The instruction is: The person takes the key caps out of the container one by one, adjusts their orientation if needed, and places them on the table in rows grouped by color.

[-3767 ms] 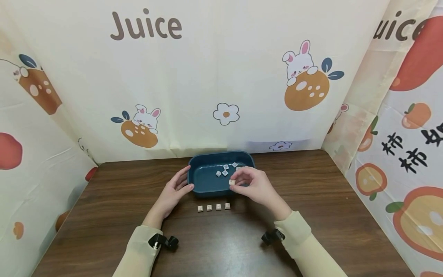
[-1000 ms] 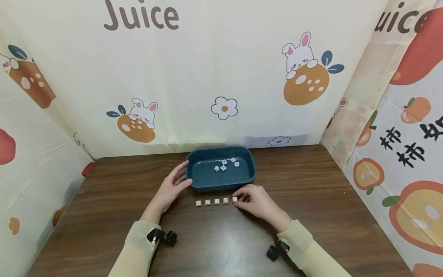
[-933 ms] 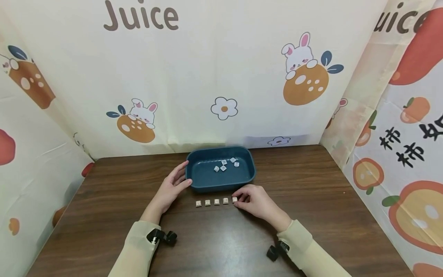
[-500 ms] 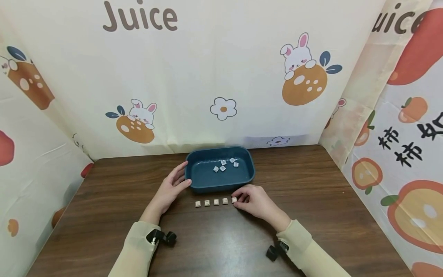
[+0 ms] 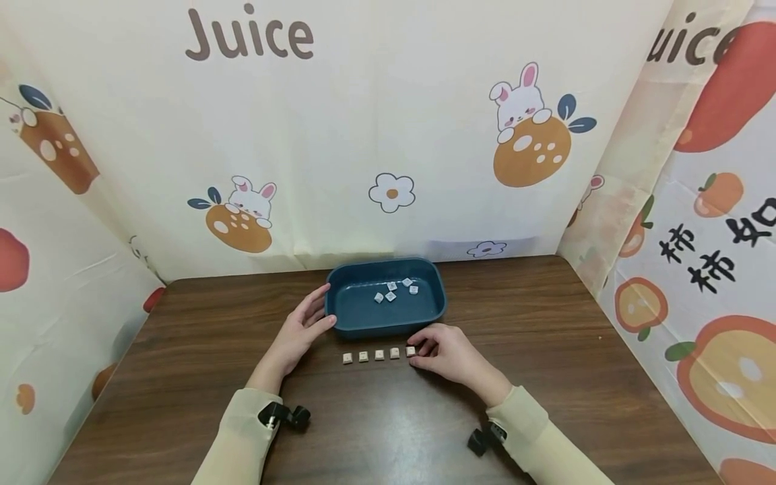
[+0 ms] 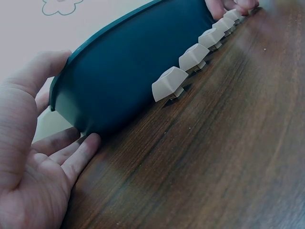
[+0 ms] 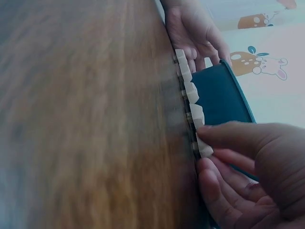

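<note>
Several cream keycaps (image 5: 379, 355) stand in a row on the wooden table, in front of a dark blue rectangular bin (image 5: 388, 330). My right hand (image 5: 451, 351) is at the row's right end, thumb and index fingertips on either side of the last keycap (image 5: 411, 351). In the right wrist view that keycap (image 7: 204, 149) shows between thumb and fingers. My left hand (image 5: 297, 335) rests against the bin's left end with extended fingers. The left wrist view shows its thumb at the rim and its other fingertips low by the bin wall (image 6: 119, 71). More keycaps (image 5: 391, 296) lie inside the bin.
The brown table (image 5: 212, 350) ends at a cream printed curtain (image 5: 327, 135) behind the bin. Other printed cloths (image 5: 697, 283) hang at the sides. Black camera mounts (image 5: 485, 438) sit on both wrists.
From 3.8 seconds ago, my right hand has brought a keycap from over the bin down to the row's right end. Lately its thumb has shifted slightly off the keycap's front; my left hand stays put.
</note>
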{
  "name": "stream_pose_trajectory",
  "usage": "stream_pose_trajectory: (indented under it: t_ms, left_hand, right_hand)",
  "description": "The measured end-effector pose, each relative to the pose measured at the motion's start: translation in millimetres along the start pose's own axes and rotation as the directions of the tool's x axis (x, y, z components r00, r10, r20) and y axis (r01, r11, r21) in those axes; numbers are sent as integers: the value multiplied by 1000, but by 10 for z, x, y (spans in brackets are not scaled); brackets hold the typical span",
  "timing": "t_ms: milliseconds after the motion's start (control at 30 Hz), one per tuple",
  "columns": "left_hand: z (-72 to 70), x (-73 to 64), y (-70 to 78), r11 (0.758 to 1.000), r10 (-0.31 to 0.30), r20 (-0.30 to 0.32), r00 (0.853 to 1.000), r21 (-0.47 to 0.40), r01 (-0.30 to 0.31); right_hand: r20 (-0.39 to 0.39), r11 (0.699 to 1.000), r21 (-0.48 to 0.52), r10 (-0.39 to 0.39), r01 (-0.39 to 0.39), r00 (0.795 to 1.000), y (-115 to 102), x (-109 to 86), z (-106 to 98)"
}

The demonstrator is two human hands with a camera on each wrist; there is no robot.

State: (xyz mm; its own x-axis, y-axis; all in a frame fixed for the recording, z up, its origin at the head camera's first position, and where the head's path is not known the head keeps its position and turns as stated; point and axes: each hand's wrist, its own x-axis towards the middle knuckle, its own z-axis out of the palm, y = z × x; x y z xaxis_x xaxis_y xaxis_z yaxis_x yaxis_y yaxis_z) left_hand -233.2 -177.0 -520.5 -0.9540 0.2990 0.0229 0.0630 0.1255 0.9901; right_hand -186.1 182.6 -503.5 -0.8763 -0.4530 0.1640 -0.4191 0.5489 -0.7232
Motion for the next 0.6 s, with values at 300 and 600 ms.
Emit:
stream_pose_trajectory:
  t_ms: [300,600]
  left_hand:
    - [22,14,-15,1000,5,0,1000,-8,-5]
    - [8,-9,-5,1000,9,-10,1000,-12,-9]
  right_hand:
    - [-20,1000,-16,6,-6,1000,-113,-69,-197]
    - [-80,997,-54,-62,58,995,-395,131,-499]
